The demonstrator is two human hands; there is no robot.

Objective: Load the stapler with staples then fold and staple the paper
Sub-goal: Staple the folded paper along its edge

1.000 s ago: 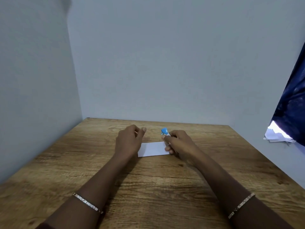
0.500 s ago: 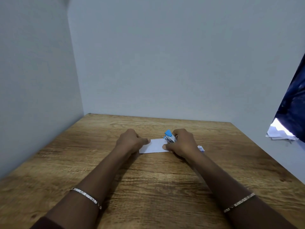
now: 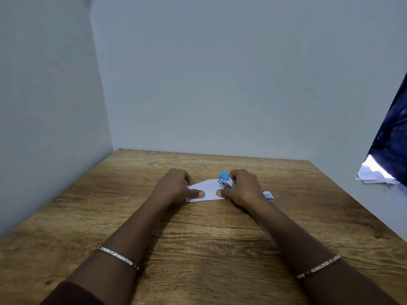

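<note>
A small folded white paper point(image 3: 208, 190) lies on the wooden table point(image 3: 198, 249). My left hand point(image 3: 174, 187) holds its left end, thumb pressed on top. My right hand point(image 3: 241, 188) grips a small blue and silver stapler point(image 3: 225, 180) at the paper's right end, and its thumb rests on the paper's near right corner. The far edge of the paper lifts a little off the table. A small blue and white staple box point(image 3: 268, 195) lies just right of my right hand, partly hidden by it.
Grey walls close in the table at the left and back. Past the table's right edge, a dark blue cloth point(image 3: 394, 133) hangs above a pile of white papers point(image 3: 374, 176).
My right hand brought the stapler down onto the paper's right end. My left thumb moved onto the paper. The staple box came into view.
</note>
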